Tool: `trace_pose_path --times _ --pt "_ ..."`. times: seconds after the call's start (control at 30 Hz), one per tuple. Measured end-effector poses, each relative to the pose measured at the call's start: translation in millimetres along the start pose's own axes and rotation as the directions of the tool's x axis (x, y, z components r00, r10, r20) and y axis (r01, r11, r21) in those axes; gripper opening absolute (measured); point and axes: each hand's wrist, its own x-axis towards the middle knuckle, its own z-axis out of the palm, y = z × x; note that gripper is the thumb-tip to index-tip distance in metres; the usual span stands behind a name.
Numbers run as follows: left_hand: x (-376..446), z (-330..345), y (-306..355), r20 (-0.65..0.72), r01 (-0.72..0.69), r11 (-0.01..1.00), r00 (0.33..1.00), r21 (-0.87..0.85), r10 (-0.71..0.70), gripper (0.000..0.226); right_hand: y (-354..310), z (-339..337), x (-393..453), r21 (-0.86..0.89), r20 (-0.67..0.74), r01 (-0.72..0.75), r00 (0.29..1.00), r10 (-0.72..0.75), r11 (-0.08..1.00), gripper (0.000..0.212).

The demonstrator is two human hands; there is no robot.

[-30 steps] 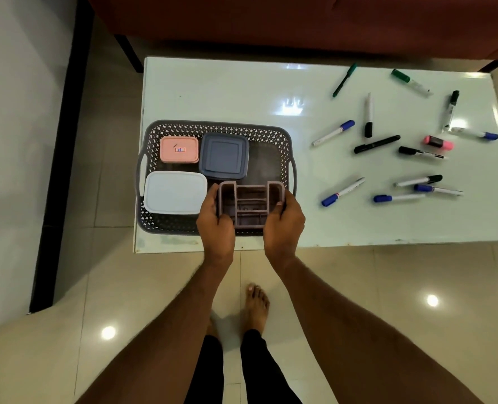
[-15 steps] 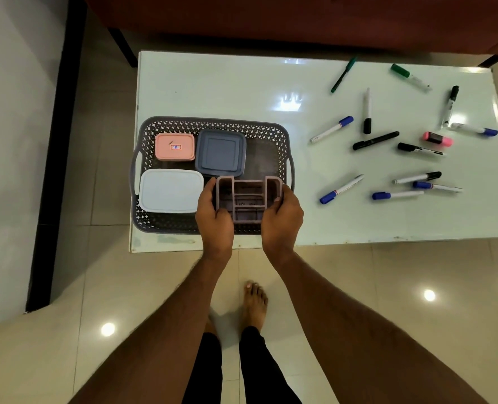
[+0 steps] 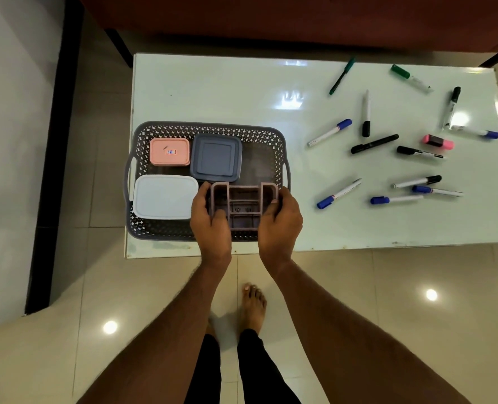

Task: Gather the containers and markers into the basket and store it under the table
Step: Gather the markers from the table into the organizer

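A grey perforated basket [image 3: 207,128] sits at the front left of the white table [image 3: 227,91]. Inside it lie a pink lidded container [image 3: 169,151], a blue-grey square container [image 3: 216,157] and a white container [image 3: 165,196]. My left hand [image 3: 209,217] and my right hand [image 3: 279,218] grip the two ends of a mauve divided organizer [image 3: 243,204], low in the basket's front right part. Several markers lie loose on the right half of the table, among them a blue-capped marker [image 3: 338,193], a black marker [image 3: 374,144] and a pink highlighter [image 3: 438,141].
A dark red sofa [image 3: 271,18] runs along the far side of the table. Glossy tiled floor [image 3: 67,287] lies in front, with my bare feet [image 3: 253,301] close to the table's front edge. A wall with a dark skirting is at the left.
Both hands have held the organizer in the same front right spot of the basket throughout. The view has shifted slightly; nothing else moved.
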Motion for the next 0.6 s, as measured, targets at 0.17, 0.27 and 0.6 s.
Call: trace_pose_path --times 0.17,0.27,0.6 --pt "0.0 4.0 16.0 -0.067 -0.074 0.996 0.995 0.044 0.077 0.056 -1.7 -15.2 9.9 -0.006 -0.064 0.109 0.992 -0.11 0.994 0.021" --pt "1.9 9.8 30.2 -0.089 -0.138 0.985 0.985 0.103 0.148 0.049 -3.5 -28.1 23.4 -0.014 -0.089 0.171 0.981 -0.171 0.985 0.026" --pt "15.3 76.2 73.2 0.082 -0.364 0.916 0.931 0.167 0.355 0.039 5.9 -89.6 92.0 -0.142 -0.117 0.215 0.966 -0.232 0.966 0.029"
